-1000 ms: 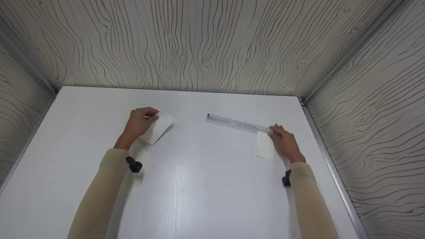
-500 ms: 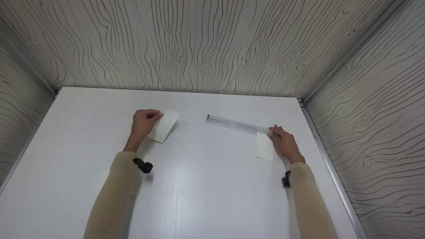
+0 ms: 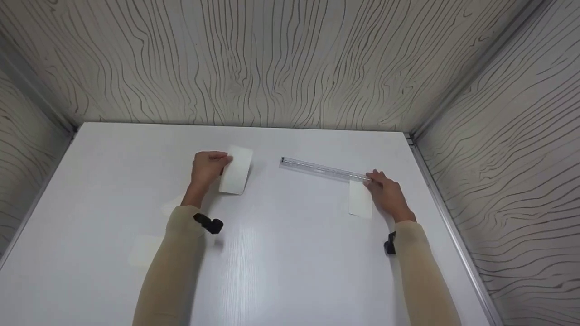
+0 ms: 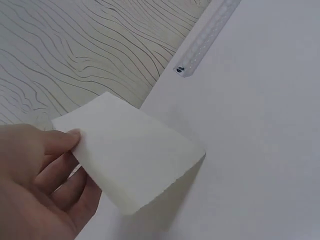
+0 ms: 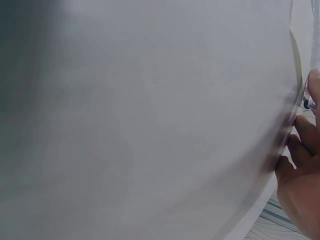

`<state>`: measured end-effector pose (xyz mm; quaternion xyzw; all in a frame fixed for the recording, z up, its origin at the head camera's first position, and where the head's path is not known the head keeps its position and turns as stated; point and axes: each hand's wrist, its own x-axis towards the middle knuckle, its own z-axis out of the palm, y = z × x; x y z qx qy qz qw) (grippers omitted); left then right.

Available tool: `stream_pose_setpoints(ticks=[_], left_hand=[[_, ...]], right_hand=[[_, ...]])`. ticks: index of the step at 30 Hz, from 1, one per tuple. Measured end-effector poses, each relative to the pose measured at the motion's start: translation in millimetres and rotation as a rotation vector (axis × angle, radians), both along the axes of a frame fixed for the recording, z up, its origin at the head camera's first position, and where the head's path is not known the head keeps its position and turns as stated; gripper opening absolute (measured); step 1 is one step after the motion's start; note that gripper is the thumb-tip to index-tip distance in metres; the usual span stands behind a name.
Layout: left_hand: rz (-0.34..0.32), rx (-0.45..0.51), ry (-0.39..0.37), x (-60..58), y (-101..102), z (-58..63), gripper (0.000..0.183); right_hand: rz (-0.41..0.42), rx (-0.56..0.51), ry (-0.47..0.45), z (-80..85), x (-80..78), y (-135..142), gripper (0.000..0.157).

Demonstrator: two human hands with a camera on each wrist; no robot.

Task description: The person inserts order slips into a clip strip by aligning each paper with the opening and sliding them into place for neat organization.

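Note:
My left hand [image 3: 208, 171] pinches a small white sheet of paper [image 3: 236, 170] by its left edge, thumb on top. The sheet is tilted up over the white table; in the left wrist view the paper [image 4: 135, 150] has a slightly ragged lower edge. To the right, a clear plastic ruler [image 3: 321, 170] lies slantwise. My right hand [image 3: 385, 190] grips its right end between thumb and fingers. A second piece of paper [image 3: 360, 199] lies just below that end, beside the thumb. The right wrist view catches only the hand's fingers [image 5: 300, 150] at its right edge.
Two more pale paper pieces lie on the left of the table, a scrap [image 3: 171, 206] and a sheet [image 3: 144, 250], both partly behind the left forearm. A wood-patterned wall [image 3: 253, 63] rises along the table's far edge, with another wall [image 3: 521, 181] at the right.
My left hand has moved right with its sheet, which has turned more upright in the head view. Paper pieces on the left have come out from behind that arm. My right hand stays put.

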<state>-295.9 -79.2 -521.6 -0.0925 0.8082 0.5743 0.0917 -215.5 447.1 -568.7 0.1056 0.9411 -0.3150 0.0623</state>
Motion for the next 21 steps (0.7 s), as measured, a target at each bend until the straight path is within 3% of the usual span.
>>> stream_pose_setpoints(ticks=[9,21], left_hand=[[-0.021,0.118,-0.165,-1.0,17.9,1.9,0.037],[0.005,0.144,-0.258,-7.6,35.2,-7.6,0.04]], right_hand=[[-0.003,0.0,0.01,-0.6,-0.1,0.2,0.055],[0.005,0.015,0.022,-0.8,-0.5,1.0,0.054]])
